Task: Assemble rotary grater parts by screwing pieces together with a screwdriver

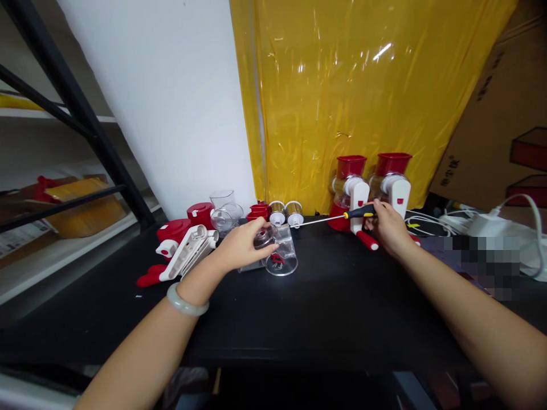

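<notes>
My left hand [241, 245], a pale bangle on its wrist, has thumb and fingers closed around a clear plastic housing [285, 244] with a round flange at its lower end. Some small red pieces [277, 259] show through the flange. My right hand [390, 229] grips a screwdriver [359, 213] by its black and yellow handle. The long shaft points left, and its tip is close to the housing's upper right edge; whether they touch I cannot tell. Behind the housing stand two metal grater drums [294, 213] and some red parts [257, 211].
Two rotary graters [351, 191] with red hoppers stand at the back right. White crank arms [188, 255], red parts [175, 229] and a clear hopper [224, 212] lie left on the black table [325, 319]. White cables and a charger [485, 224] are at far right.
</notes>
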Tool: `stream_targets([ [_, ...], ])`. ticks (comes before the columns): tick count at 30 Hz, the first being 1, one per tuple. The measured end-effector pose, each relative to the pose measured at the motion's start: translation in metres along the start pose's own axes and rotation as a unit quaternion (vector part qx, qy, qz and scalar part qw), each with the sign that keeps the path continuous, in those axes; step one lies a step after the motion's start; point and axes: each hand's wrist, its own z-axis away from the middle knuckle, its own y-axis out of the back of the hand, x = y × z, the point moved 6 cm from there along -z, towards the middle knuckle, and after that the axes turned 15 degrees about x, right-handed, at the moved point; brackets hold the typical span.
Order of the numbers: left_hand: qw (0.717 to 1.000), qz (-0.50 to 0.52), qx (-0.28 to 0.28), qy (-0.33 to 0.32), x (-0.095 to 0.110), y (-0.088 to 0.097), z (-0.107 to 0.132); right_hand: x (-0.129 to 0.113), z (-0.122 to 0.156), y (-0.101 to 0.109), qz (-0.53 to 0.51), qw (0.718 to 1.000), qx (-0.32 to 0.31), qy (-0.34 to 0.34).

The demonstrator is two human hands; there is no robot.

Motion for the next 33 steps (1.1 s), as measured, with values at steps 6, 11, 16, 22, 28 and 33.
stream_targets([
  [6, 1.000, -0.001, -0.002, 0.001, 0.001, 0.000, 0.000, -0.002, 0.008, -0.004, -0.048, 0.995, 0.005, -0.090],
  [11, 1.000, 0.000, 0.002, 0.000, 0.001, 0.001, 0.000, -0.003, 0.011, -0.005, -0.083, 0.987, 0.019, -0.137],
  [16, 1.000, -0.004, 0.001, 0.000, 0.001, 0.001, 0.000, 0.001, 0.009, -0.004, -0.076, 0.988, 0.005, -0.138],
  [22, 1.000, -0.001, 0.000, 0.002, 0.001, 0.001, 0.001, 0.005, 0.003, -0.005, -0.062, 0.995, -0.017, -0.082],
  [28, 1.000, 0.003, 0.000, 0.000, 0.002, 0.001, 0.001, 0.008, -0.001, -0.002, -0.029, 0.999, 0.000, -0.043],
  [33, 1.000, 0.005, 0.002, 0.000, 0.002, 0.001, 0.001, 0.007, 0.000, -0.002, -0.039, 0.998, 0.008, -0.055],
])
